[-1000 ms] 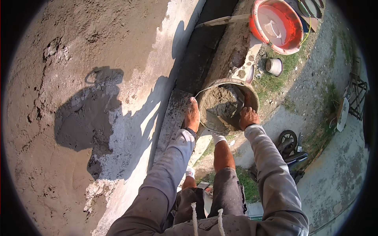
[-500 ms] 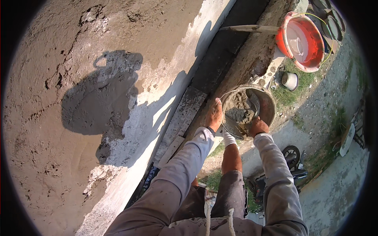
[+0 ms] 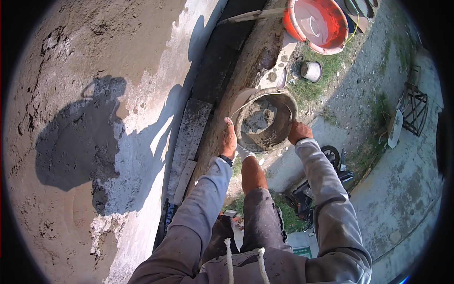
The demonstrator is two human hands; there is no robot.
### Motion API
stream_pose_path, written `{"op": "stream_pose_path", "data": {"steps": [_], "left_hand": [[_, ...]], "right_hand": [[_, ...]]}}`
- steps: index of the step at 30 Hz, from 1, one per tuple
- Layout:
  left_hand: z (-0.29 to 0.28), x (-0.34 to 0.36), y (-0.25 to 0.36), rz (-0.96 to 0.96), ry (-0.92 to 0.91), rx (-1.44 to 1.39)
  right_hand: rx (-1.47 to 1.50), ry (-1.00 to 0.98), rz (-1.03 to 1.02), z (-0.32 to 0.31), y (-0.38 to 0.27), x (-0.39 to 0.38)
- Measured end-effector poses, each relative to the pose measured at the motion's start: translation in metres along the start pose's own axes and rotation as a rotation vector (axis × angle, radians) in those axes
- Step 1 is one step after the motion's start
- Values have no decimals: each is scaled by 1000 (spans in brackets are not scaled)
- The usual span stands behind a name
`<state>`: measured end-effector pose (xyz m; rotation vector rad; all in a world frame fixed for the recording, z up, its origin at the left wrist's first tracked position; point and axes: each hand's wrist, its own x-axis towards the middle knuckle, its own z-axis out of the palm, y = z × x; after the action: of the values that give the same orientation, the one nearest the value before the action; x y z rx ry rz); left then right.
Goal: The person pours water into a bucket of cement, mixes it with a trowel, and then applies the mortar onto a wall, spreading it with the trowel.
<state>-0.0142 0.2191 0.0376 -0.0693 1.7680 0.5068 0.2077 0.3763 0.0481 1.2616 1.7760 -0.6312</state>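
I have the bucket just above and right of the frame's centre, its mouth turned toward my camera, with grey-brown mortar heaped inside and smeared on the wall. The left hand is pressed to the bucket's left side, thumb up by the rim – whether its fingers grip, I cannot tell. The right hand is curled tight on the right edge, pinching the rim.

At the upper right I see a red basin holding pale liquid and a white cup. Below it a small pot lies tipped by the grass; I cannot make out its contents.

The left of my frame is a rough brown surface, crossed by the wearer's shadow and edged by a whitish band. Right of centre, lower down, stands a motorbike – beyond it, at the right, stained concrete and a metal frame
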Motion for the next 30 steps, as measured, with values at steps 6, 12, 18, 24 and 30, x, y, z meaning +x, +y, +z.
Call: {"op": "stream_pose_path", "data": {"steps": [6, 12, 18, 24, 30], "left_hand": [[21, -24, 18, 259, 123, 191], [-42, -50, -15, 98, 115, -394], [-105, -131, -31, 104, 143, -516], [-158, -242, -43, 559, 496, -264], [-203, -337, -73, 481, 456, -449]], "right_hand": [[-3, -110, -163, 4, -33, -55], [109, 49, -267, -9, -17, -100], [162, -68, -241, -42, -83, -126], [240, -211, -660, -38, -162, -194], [326, -534, -783, -47, -207, -309]]}}
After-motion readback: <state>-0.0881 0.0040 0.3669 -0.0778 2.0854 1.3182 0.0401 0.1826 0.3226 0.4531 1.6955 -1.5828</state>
